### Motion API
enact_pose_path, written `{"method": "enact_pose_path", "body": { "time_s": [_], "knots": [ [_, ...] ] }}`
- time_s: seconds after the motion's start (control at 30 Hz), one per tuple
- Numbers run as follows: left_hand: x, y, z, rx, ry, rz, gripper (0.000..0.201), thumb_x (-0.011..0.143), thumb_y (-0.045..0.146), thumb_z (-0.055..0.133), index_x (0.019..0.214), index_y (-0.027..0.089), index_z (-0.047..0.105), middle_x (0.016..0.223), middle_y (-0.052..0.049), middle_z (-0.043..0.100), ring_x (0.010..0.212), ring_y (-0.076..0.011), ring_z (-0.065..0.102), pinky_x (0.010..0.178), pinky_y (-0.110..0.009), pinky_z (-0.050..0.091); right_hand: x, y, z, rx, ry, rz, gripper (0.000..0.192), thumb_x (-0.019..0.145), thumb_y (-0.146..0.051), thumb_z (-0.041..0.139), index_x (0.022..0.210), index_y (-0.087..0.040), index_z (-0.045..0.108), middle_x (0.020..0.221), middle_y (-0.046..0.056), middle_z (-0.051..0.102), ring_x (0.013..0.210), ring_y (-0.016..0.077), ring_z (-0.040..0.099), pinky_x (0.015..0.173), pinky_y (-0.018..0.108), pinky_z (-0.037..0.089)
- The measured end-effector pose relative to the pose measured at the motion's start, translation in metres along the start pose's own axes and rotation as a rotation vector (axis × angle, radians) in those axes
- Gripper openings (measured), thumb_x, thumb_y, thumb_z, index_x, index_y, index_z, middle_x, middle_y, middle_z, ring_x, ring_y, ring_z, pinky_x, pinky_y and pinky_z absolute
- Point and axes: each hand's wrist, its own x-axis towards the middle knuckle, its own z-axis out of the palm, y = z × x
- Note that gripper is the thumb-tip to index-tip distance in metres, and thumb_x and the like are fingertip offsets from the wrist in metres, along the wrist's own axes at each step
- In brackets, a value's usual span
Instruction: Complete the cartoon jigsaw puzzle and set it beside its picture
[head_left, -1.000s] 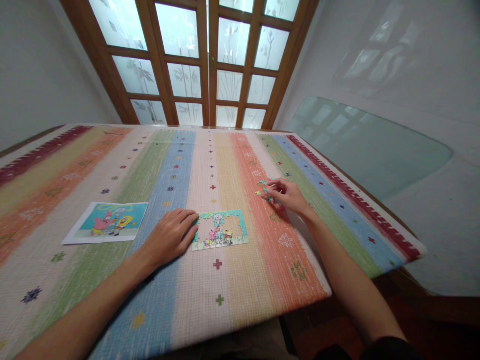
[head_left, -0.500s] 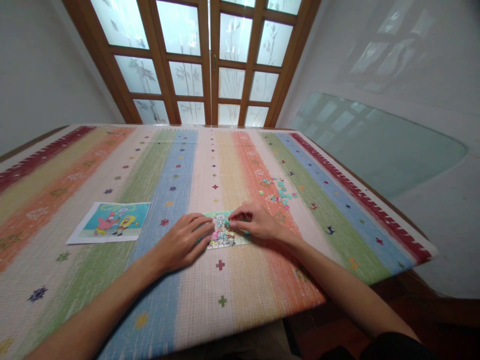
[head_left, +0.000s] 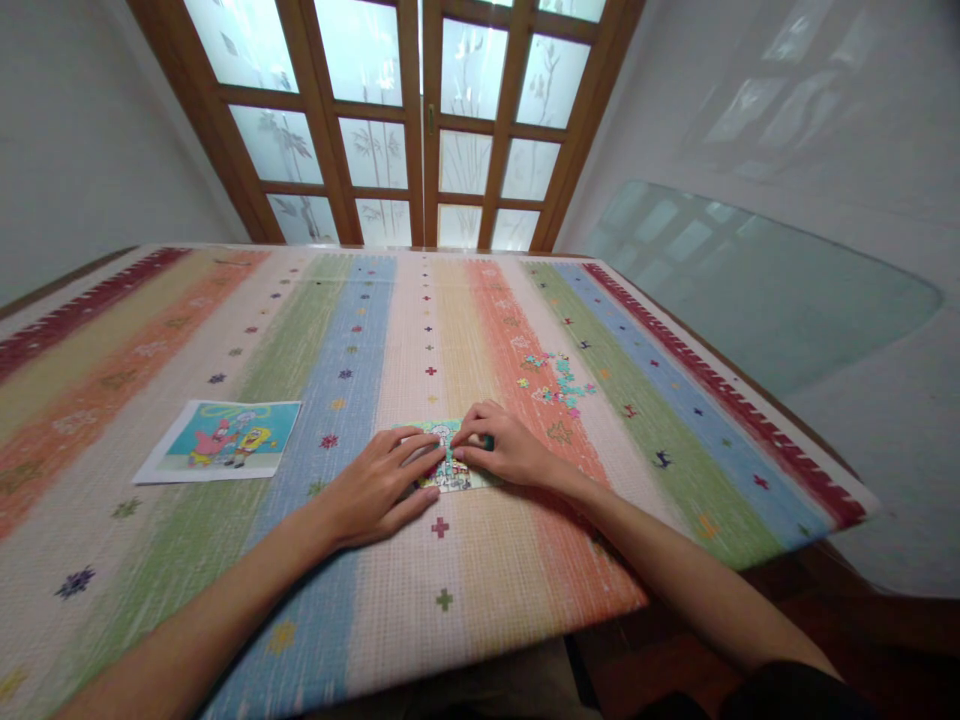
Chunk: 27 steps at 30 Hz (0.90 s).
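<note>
A small jigsaw puzzle (head_left: 456,478) with a cartoon picture lies flat on the striped tablecloth, partly covered by both hands. My left hand (head_left: 386,482) rests over its left side, fingers stretched out and apart, the fingertips touching its surface. From the right, my right hand (head_left: 508,445) reaches over the puzzle with thumb and index finger pinched together near the middle. A puzzle piece seems to be at those fingertips, mostly hidden by them. Something teal shows under the curled fingers.
Several loose puzzle pieces (head_left: 566,380) lie scattered beyond my right hand. A printed cartoon picture sheet (head_left: 225,440) lies to the left. The striped tablecloth (head_left: 480,590) covers the table, whose near edge is close to me. Wooden glass doors (head_left: 416,150) stand behind.
My left hand has slid right, its fingers covering more of the puzzle. My right fingertips have shifted slightly left, still pinched. The loose pieces and picture sheet stay put.
</note>
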Motion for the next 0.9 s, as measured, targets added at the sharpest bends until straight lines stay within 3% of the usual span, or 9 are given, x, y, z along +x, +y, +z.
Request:
{"method": "enact_pose_path", "body": {
  "time_s": [0.43, 0.67, 0.9],
  "knots": [
    [0.001, 0.0, 0.001, 0.042, -0.024, 0.017, 0.043, 0.11, 0.041, 0.041, 0.14, 0.017, 0.059, 0.137, -0.014, 0.064, 0.128, -0.0319, 0.053, 0.106, -0.05, 0.049, -0.007, 0.001, -0.011, -0.119, -0.045, -0.19, 0.01, 0.092, -0.012, 0.074, 0.095, -0.019, 0.08, 0.1, 0.006, 0.063, 0.097, 0.021, 0.058, 0.09, 0.036, 0.046],
    [0.001, 0.0, 0.002, 0.012, -0.047, -0.021, 0.044, 0.11, 0.044, 0.041, 0.143, 0.021, 0.058, 0.139, -0.013, 0.063, 0.13, -0.0324, 0.053, 0.108, -0.051, 0.047, -0.007, -0.001, -0.01, -0.195, -0.091, -0.181, 0.008, 0.095, -0.021, 0.071, 0.094, -0.02, 0.079, 0.101, 0.007, 0.064, 0.096, 0.0233, 0.057, 0.091, 0.04, 0.048],
    [0.0, 0.002, 0.005, -0.015, -0.041, -0.041, 0.044, 0.109, 0.044, 0.044, 0.146, 0.022, 0.056, 0.142, -0.012, 0.063, 0.132, -0.0323, 0.053, 0.109, -0.052, 0.047, -0.007, -0.002, -0.012, -0.208, -0.118, -0.19, 0.012, 0.095, -0.017, 0.066, 0.097, -0.02, 0.077, 0.104, 0.009, 0.064, 0.099, 0.0242, 0.057, 0.095, 0.043, 0.048]
  ]
}}
